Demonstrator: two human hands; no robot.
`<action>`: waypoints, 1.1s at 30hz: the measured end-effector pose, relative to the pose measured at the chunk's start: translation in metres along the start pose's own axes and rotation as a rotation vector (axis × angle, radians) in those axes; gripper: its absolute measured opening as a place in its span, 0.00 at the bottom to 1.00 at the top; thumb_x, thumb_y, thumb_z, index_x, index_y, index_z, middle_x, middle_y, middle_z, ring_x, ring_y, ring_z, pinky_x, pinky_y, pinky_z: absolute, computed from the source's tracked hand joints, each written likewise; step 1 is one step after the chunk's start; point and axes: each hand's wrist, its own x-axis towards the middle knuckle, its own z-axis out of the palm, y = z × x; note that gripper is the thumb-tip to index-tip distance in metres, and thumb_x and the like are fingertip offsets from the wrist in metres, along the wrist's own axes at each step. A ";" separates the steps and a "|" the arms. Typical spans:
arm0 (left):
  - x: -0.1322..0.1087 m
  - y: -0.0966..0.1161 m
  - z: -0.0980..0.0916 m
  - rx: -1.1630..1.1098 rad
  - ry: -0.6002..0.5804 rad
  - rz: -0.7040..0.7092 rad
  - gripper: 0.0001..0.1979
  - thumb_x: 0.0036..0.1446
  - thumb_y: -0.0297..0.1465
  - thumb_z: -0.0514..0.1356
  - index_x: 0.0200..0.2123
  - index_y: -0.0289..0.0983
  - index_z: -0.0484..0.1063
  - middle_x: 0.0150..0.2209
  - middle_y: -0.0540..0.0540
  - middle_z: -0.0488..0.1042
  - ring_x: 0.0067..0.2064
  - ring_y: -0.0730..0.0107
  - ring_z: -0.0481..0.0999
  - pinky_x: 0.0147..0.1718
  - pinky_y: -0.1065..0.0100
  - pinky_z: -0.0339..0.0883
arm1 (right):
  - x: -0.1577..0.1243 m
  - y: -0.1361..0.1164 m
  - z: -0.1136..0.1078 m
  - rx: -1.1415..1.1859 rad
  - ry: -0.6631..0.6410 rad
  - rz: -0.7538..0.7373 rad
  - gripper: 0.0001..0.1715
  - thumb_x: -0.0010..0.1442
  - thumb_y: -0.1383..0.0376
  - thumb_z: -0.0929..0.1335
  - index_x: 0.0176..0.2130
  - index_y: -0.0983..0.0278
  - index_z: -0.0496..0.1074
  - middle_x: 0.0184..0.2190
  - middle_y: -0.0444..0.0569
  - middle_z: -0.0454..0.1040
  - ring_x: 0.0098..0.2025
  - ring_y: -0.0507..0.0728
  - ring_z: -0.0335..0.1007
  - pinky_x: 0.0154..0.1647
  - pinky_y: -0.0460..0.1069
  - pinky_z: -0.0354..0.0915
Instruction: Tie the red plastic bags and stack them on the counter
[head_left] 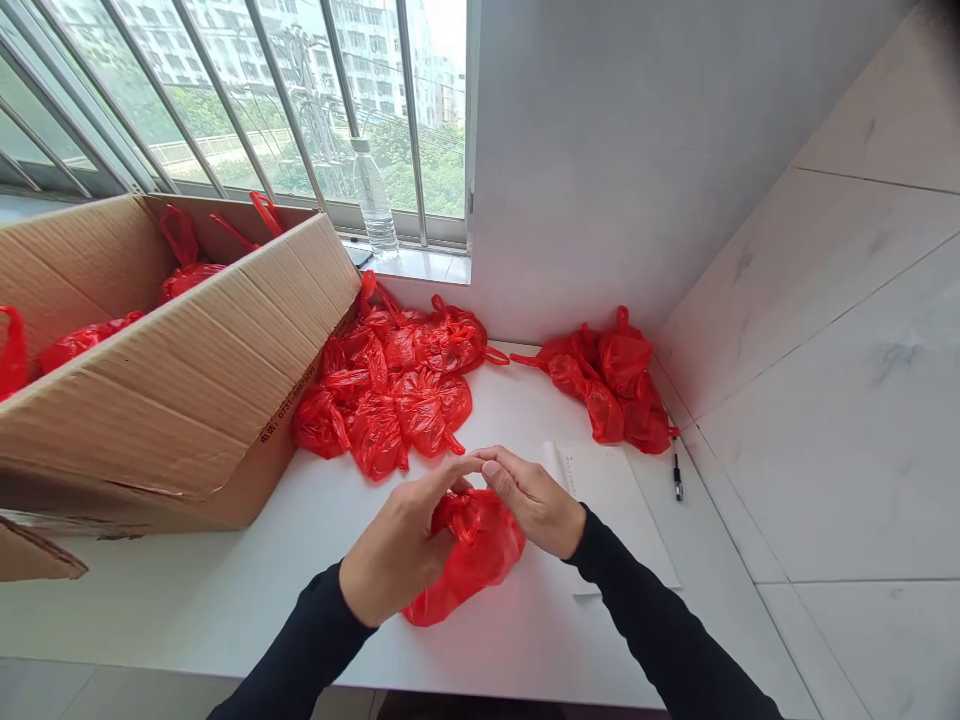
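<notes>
A filled red plastic bag point(480, 560) rests on the white table in front of me, its gathered top standing up between my hands. My left hand point(405, 535) curves round the left side of that top, its thumb low against the bag and its fingers reaching over. From the right, my right hand point(532, 500) closes on the top with thumb and fingers pressed together, touching the left fingertips. The fingers hide the very end of the bag's top. A white sheet of paper point(622, 510) lies under and beside my right forearm.
An open cardboard box point(187, 370) with several red bags inside stands at the left. A heap of tied red bags point(405, 370) lies beside it, and another pile point(607, 380) sits by the right wall near a pen point(677, 475). A water bottle point(373, 200) stands on the windowsill.
</notes>
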 end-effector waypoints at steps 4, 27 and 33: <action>-0.004 -0.025 0.011 0.230 0.204 0.302 0.34 0.51 0.11 0.45 0.54 0.42 0.71 0.50 0.45 0.75 0.52 0.67 0.75 0.51 0.64 0.71 | 0.006 0.009 0.003 0.113 -0.067 -0.016 0.23 0.72 0.57 0.56 0.58 0.61 0.68 0.47 0.49 0.75 0.51 0.56 0.70 0.59 0.54 0.63; -0.081 -0.103 0.000 0.547 0.267 0.075 0.24 0.69 0.33 0.48 0.67 0.47 0.58 0.64 0.47 0.67 0.65 0.56 0.63 0.59 0.53 0.62 | -0.025 0.071 -0.018 -0.118 0.400 0.194 0.14 0.67 0.57 0.62 0.37 0.63 0.69 0.37 0.49 0.77 0.40 0.56 0.74 0.45 0.53 0.69; -0.047 -0.088 0.048 0.669 0.098 0.209 0.32 0.66 0.33 0.53 0.71 0.41 0.48 0.68 0.44 0.60 0.69 0.56 0.57 0.67 0.50 0.51 | -0.023 0.063 0.061 -0.318 0.389 0.033 0.16 0.70 0.65 0.57 0.53 0.62 0.65 0.59 0.56 0.70 0.62 0.60 0.65 0.62 0.60 0.64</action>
